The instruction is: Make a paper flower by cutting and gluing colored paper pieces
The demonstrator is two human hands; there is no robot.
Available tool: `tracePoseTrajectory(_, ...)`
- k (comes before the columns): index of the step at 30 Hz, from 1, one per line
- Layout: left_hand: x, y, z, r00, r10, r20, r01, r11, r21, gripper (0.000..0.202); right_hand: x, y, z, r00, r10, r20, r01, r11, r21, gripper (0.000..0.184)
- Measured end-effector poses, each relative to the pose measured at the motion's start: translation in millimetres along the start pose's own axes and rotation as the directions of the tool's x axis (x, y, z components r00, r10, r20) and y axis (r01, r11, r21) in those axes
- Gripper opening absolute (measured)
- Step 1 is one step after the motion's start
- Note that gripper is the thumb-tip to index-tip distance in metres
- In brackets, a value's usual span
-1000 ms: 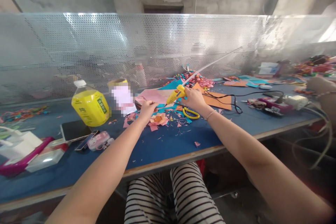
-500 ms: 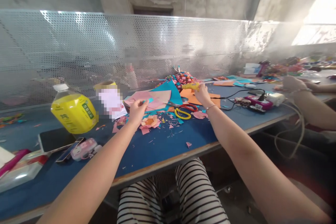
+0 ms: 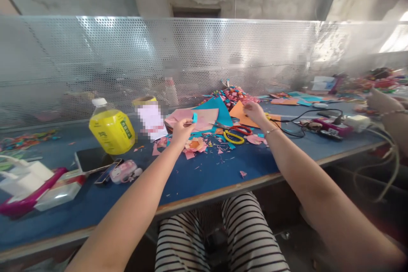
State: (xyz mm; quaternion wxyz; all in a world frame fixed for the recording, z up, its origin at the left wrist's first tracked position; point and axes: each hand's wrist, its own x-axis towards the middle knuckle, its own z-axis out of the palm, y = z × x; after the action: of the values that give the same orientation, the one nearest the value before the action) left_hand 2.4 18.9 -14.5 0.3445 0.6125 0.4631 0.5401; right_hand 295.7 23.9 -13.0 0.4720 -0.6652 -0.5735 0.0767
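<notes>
My left hand (image 3: 184,129) pinches a small curled strip of turquoise paper (image 3: 194,117) between thumb and fingertips, above pink sheets (image 3: 205,120). Just below it lies a layered pink paper flower (image 3: 195,145) with an orange centre. My right hand (image 3: 254,111) is over an orange sheet (image 3: 237,112), fingers bent and slightly apart, with nothing visible in them. A yellow glue gun (image 3: 268,117) rests beside its wrist, partly hidden. Between the hands are scissors (image 3: 234,137) with one yellow and one red handle loop, their blades toward the paper.
A bottle of yellow liquid (image 3: 112,129), a phone (image 3: 92,160) and a power strip (image 3: 52,185) stand at left. Paper scraps heap (image 3: 236,93) against the perforated metal screen (image 3: 197,59). Black cables (image 3: 295,123) run right, where another person's hand (image 3: 384,102) shows.
My right hand has let go of the yellow glue gun, which now lies on the table. The turquoise strip stands more upright in my left hand. The view has swung left.
</notes>
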Motion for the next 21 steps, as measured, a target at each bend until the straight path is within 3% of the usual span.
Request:
tracePoseTrajectory(2, -0.6, 0.3, -3.0, 1.0, 0.01, -0.002, -0.01, 0.999, -0.032, 0.018, -13.8, -32.6, 24.4, 0.981, -0.066, 0.184, 0.017, 0.967, 0.255, 0.004)
tracePoseTrajectory(4, -0.7, 0.8, -5.3, 1.0, 0.012, 0.023, -0.01, 0.997, -0.072, 0.02, -30.4, -62.6, 48.6, 0.926, -0.115, 0.36, -0.094, 0.853, 0.513, 0.01)
tracePoseTrajectory(7, 1.4, -0.1, -6.0, 0.996, -0.011, 0.089, 0.024, 0.99, -0.141, 0.025, -50.8, -94.1, 75.2, 0.865, -0.141, 0.482, -0.261, 0.695, 0.67, 0.02)
tracePoseTrajectory(9, 3.2, -1.7, -4.2, 0.995, -0.024, 0.101, 0.042, 0.983, -0.18, 0.03, -58.4, -104.5, 84.3, 0.852, -0.121, 0.51, -0.351, 0.592, 0.726, 0.024)
tracePoseTrajectory(12, 3.6, -3.5, 0.9, 0.994, -0.035, 0.107, 0.057, 0.976, -0.211, 0.034, -64.1, -106.8, 88.5, 0.855, -0.142, 0.499, -0.379, 0.486, 0.787, 0.027)
tracePoseTrajectory(16, -1.5, -0.7, 7.7, 0.979, -0.05, 0.198, 0.093, 0.972, -0.217, 0.038, -69.0, -99.5, 90.6, 0.852, -0.195, 0.486, -0.365, 0.445, 0.818, 0.028)
tracePoseTrajectory(21, -7.1, 4.3, 10.6, 0.973, -0.024, 0.227, 0.071, 0.977, -0.2, 0.029, -71.5, -94.6, 99.6, 0.836, -0.245, 0.491, -0.369, 0.412, 0.833, 0.03)
